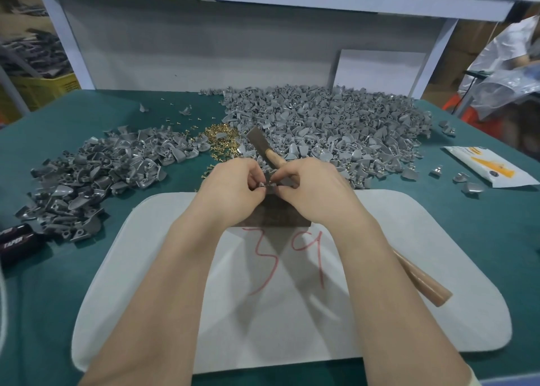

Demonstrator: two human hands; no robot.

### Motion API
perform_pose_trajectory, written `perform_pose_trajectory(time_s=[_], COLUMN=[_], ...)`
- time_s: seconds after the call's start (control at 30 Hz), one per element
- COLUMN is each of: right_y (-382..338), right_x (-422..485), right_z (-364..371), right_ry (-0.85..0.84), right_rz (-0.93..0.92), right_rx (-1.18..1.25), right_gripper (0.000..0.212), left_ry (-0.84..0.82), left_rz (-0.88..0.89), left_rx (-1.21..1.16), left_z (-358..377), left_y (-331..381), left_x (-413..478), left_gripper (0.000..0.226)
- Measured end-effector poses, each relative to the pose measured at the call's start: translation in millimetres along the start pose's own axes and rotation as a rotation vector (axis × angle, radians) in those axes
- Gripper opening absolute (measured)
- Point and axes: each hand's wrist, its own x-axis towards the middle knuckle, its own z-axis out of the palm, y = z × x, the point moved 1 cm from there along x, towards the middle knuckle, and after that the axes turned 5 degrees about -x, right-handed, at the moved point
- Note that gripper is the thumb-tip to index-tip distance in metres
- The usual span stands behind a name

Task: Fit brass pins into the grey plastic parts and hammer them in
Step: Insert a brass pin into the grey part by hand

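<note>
Above block (274, 214), grey part (267, 183) pinched between left hand (233, 188) and right hand (317, 194); hammer (258, 141) under right palm. Behind block: pins (219, 140), part heaps (336, 122); beneath, mat (146, 268).

Bright, even overhead light; soft arm shadows fall on the white mat (163, 268). Edges bow outward, background beyond it blurred.
</note>
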Motion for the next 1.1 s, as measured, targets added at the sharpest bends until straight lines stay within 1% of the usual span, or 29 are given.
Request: perform_pose_trajectory(time_s=[0.1,0.27,0.43,0.6,0.87,1.03,1.1], right_y=[1.2,1.0,-0.4,-4.7,-9.9,-12.7,-13.6], right_x=[-0.3,-0.6,-1.2,-1.1,-1.3,-3.9,-3.7], right_z=[-0.3,-1.0,-0.2,1.9,6.2,6.4,7.0], right_ry=[0.025,0.046,0.055,0.095,0.103,0.120,0.116], right_rz=[0.012,0.032,0.022,0.042,0.050,0.022,0.021], right_rx=[0.010,0.048,0.035,-0.009,-0.049,-0.103,-0.113], right_gripper=[0.017,0.016,0.016,0.021,0.012,0.014,0.015], left_ry=[0.002,0.001,0.006,0.002,0.002,0.003,0.001], left_rz=[-0.014,-0.019,-0.022,-0.018,-0.026,-0.034,-0.039], left_rx=[-0.015,-0.026,-0.021,-0.035,-0.038,-0.027,-0.029], left_z=[-0.6,-0.3,2.1,5.4,5.3,5.1,4.7], left_y=[-0.8,-1.1,-1.1,1.7,3.3,5.2,5.8], left_x=[-0.2,0.2,1.5,1.7,0.8,-0.4,-0.8], left_gripper=[0.020,0.015,0.015,0.013,0.020,0.017,0.019])
